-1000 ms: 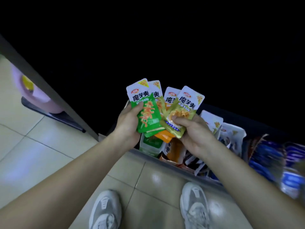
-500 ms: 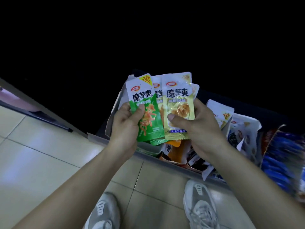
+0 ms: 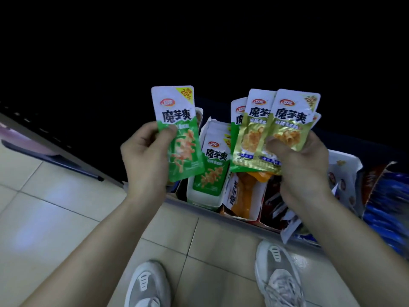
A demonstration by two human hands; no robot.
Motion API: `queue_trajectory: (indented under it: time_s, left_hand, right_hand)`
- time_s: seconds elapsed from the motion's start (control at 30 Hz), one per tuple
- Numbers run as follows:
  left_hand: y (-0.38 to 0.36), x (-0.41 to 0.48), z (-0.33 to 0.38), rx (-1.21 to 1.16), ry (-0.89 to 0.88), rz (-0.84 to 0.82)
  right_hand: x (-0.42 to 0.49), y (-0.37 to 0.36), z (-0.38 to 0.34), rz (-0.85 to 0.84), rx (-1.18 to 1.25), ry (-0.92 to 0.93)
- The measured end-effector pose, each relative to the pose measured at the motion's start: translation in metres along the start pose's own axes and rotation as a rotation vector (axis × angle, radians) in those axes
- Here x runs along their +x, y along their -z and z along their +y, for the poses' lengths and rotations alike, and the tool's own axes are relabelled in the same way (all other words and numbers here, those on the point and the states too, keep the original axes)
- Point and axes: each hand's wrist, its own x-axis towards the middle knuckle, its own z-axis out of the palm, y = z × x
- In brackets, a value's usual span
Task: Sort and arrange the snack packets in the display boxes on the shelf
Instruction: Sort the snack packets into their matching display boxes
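shelf (image 3: 177, 201) runs centre to right of frame. white display box (image 3: 200, 200) at centre is stocked with boxed green packets (image 3: 212, 171). a fan of gold packets (image 3: 285, 134), right of centre, is clamped under the thumb of the right hand (image 3: 303, 167). one green packet (image 3: 181, 149), left of centre, is pinched at mid-height by the left hand (image 3: 143, 160). packets are judged light, floppy and slick; a hold across the flat middle is advised.

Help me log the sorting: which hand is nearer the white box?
Left. The left hand is just left of the white box; the right hand is farther right, over the orange box.
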Motion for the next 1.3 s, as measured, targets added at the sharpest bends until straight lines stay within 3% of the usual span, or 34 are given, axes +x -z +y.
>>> queue_trajectory:
  time_s: [0.13, 0.3, 0.4, 0.5, 0.67, 0.93, 1.13, 1.3]
  left_hand:
    - [-0.004, -0.007, -0.009, 0.274, -0.207, -0.051]
    - [-0.006, -0.018, -0.035, 1.082, -0.404, -0.124]
    - [-0.009, -0.009, -0.038, 1.104, -0.694, -0.130]
    - [-0.020, 0.007, -0.037, 1.227, -0.971, -0.318]
    - [-0.031, 0.022, -0.047, 1.501, -0.931, -0.461]
    - [-0.043, 0.040, -0.038, 1.462, -1.036, -0.467]
    - [-0.010, 0.038, -0.023, 1.114, -1.117, -0.603]
    - [0.038, 0.003, -0.021, 0.985, -1.192, -0.621]
  right_hand:
    - [-0.002, 0.005, -0.002, 0.031, 0.025, 0.020]
    - [-0.002, 0.013, -0.003, 0.032, 0.035, 0.018]
    - [-0.002, 0.015, -0.003, 0.032, 0.041, 0.019]
    - [-0.002, 0.015, -0.002, 0.035, 0.053, 0.014]
    - [0.000, 0.018, 0.000, 0.054, 0.074, 0.003]
    - [0.000, 0.017, 0.003, 0.036, 0.028, 0.037]
    - [0.002, 0.023, 0.005, 0.037, 0.039, 0.052]
    - [0.003, 0.025, 0.007, 0.022, 0.028, 0.058]
